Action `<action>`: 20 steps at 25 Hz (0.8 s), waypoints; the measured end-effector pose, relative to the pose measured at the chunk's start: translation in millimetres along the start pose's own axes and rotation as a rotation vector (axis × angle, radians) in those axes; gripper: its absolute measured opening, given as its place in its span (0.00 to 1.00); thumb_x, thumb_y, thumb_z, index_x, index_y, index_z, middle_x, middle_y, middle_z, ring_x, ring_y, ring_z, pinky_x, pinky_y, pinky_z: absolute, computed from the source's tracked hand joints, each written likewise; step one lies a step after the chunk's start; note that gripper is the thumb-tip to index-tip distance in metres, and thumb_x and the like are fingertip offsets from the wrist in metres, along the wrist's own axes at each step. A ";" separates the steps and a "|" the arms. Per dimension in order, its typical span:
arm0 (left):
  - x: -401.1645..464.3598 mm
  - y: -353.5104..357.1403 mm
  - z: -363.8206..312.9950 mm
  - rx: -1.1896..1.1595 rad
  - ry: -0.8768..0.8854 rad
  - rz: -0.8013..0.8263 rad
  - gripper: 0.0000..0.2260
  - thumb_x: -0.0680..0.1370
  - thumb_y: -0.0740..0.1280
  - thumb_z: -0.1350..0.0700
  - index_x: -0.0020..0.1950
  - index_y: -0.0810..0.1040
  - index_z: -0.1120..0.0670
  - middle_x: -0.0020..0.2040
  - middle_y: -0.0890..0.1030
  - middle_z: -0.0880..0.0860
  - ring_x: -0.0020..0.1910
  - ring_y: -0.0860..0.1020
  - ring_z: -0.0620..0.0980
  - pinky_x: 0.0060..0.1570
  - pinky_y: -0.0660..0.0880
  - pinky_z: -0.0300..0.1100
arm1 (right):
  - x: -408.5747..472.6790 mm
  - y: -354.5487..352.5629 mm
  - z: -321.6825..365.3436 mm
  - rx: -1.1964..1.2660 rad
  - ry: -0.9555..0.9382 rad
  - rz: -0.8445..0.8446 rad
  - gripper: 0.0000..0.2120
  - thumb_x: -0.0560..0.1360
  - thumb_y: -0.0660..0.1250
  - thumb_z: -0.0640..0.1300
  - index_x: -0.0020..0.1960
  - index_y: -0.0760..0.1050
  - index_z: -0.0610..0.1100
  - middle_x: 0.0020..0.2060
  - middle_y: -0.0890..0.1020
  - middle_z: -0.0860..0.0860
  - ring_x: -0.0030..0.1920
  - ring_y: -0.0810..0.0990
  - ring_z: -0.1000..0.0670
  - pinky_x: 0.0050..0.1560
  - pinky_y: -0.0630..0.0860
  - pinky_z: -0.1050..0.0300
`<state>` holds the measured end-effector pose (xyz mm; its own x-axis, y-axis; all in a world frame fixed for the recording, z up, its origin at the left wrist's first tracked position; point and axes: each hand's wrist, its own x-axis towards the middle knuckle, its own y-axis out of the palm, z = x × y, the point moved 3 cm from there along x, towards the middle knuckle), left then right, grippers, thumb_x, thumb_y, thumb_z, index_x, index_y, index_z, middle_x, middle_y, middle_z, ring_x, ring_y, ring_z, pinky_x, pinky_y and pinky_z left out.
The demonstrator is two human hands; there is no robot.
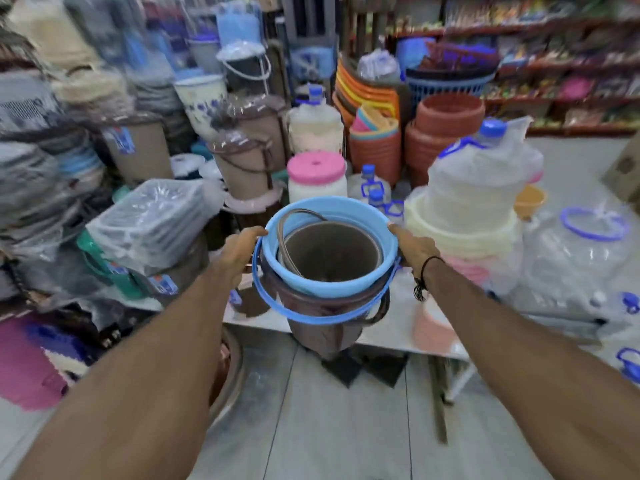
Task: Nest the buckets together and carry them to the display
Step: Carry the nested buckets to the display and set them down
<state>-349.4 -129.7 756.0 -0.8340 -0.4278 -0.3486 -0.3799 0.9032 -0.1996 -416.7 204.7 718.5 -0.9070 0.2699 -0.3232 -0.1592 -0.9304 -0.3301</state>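
Already nested, the buckets [325, 268] form one stack: a grey-brown one sits inside a light blue one, which sits in a dark brown one at the bottom. The stack is held up in front of the person, its base over the near edge of a low white table [398, 336]; whether it touches the table I cannot tell. The left hand [239, 252] clamps the blue rim on the stack's left side, and the right hand [414, 249] clamps the same rim on the stack's right. A blue bail handle [277, 311] hangs loose around the stack's front.

I judge the stack light and fairly stiff, being empty plastic, though smooth walls could slide apart if it tips. Holding the rim on opposite sides suits it; a hand under the lowest bucket would be surer. Beyond the stack stands a pink-lidded tub [317, 174], and to its right wrapped water jugs [481, 181].
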 end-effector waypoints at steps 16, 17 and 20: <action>253.3 78.4 -73.7 -0.027 -0.149 -0.044 0.16 0.77 0.63 0.57 0.60 0.77 0.65 0.44 0.84 0.61 0.34 0.81 0.56 0.29 0.77 0.41 | 227.5 104.5 100.5 0.031 0.088 0.232 0.22 0.77 0.66 0.57 0.58 0.80 0.39 0.55 0.85 0.41 0.36 0.80 0.50 0.33 0.70 0.60; 264.5 79.5 -60.5 0.026 -0.162 -0.078 0.16 0.77 0.64 0.58 0.62 0.76 0.65 0.50 0.83 0.62 0.39 0.80 0.57 0.34 0.79 0.44 | 232.9 114.2 90.5 0.003 0.126 0.252 0.21 0.78 0.66 0.55 0.59 0.80 0.38 0.55 0.84 0.40 0.34 0.79 0.51 0.31 0.69 0.60; 298.6 83.7 -20.0 0.170 -0.221 -0.068 0.16 0.78 0.63 0.59 0.63 0.74 0.66 0.59 0.79 0.64 0.49 0.79 0.59 0.53 0.77 0.52 | 252.7 147.3 59.1 -0.069 0.256 0.301 0.19 0.80 0.64 0.49 0.59 0.78 0.35 0.54 0.83 0.38 0.33 0.76 0.51 0.29 0.66 0.62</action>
<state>-638.2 -181.2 653.6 -0.6942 -0.5015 -0.5164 -0.3443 0.8613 -0.3736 -692.4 121.2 640.5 -0.7811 0.0485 -0.6226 0.1336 -0.9609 -0.2424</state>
